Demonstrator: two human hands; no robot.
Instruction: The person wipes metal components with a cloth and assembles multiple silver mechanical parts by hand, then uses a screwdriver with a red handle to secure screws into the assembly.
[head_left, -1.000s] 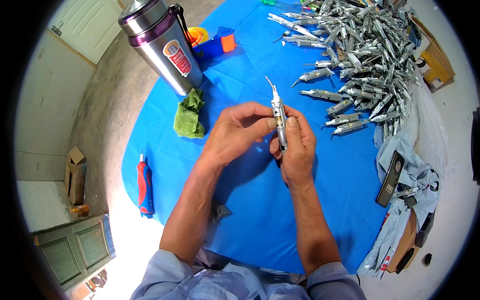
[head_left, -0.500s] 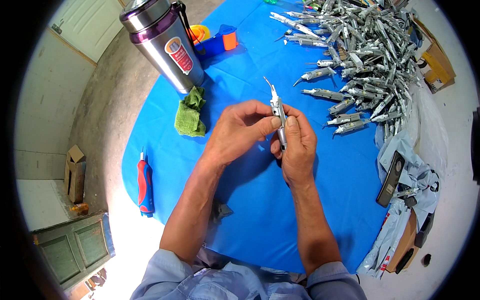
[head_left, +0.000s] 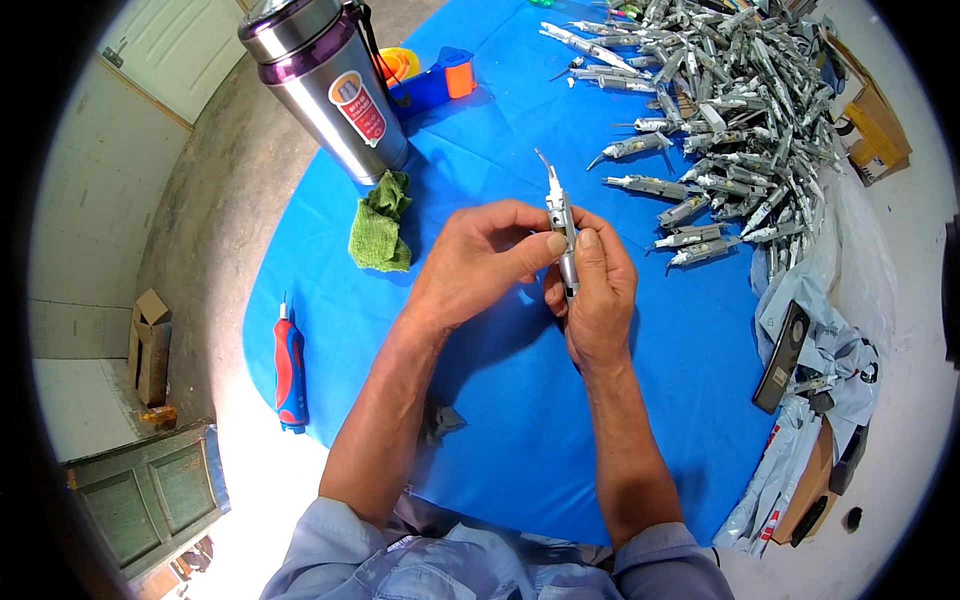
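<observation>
Over the middle of the blue table [head_left: 500, 400], both my hands hold one slim silver metal handpiece [head_left: 560, 222] with a thin bent tip pointing away from me. My left hand [head_left: 478, 262] pinches its upper body between thumb and fingers. My right hand [head_left: 597, 295] wraps the lower end, thumb pressed on the shaft beside the left thumb. A large heap of similar silver handpieces [head_left: 735, 90] lies at the far right of the table, apart from my hands.
A steel flask with a purple band [head_left: 325, 85] stands far left, a folded green cloth [head_left: 382, 225] beside it. A red-and-blue screwdriver [head_left: 289, 370] lies near the left edge. An orange-and-blue tape dispenser [head_left: 440, 80], a black remote-like device [head_left: 781, 355] and cardboard boxes [head_left: 870, 125] sit around.
Both hands stay in place with the handpiece; my thumbs have shifted slightly along its shaft. Nothing else has moved.
</observation>
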